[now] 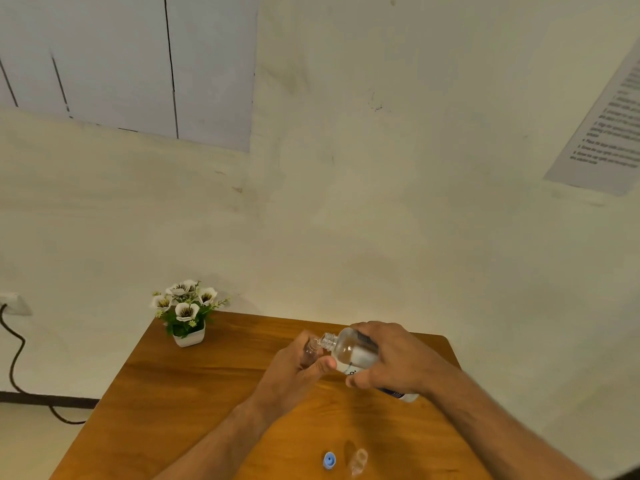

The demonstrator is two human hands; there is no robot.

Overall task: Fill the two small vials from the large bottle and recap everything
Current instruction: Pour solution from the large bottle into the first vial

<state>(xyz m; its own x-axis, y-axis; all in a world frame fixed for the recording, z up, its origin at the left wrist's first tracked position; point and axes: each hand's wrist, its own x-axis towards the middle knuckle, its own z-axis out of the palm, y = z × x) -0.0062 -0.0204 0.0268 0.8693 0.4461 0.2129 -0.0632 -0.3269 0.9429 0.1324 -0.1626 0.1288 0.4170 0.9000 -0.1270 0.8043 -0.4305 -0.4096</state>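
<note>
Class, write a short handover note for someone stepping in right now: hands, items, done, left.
Left hand holds a small clear vial upright.
Right hand tilts the large clear uncapped bottle, its mouth at the vial's mouth.
A second small clear vial and a blue cap sit on the wooden table, near edge.
Done: bottle opened.
Left: finish pouring, fill the second vial, recap everything.

One camera only, sitting on person's head. Looking forward and a bit down, so wall (381, 202) is filling whole top half. Wooden table (194, 393) is lying low in picture, near edge cut off at bottom. Left hand (294, 370) and right hand (391, 362) are showing close in, arms coming up from bottom edge. Wide lens is bending straight lines near sides. Flower pot (188, 315) is sitting at table's far left corner. No second view to share with.
</note>
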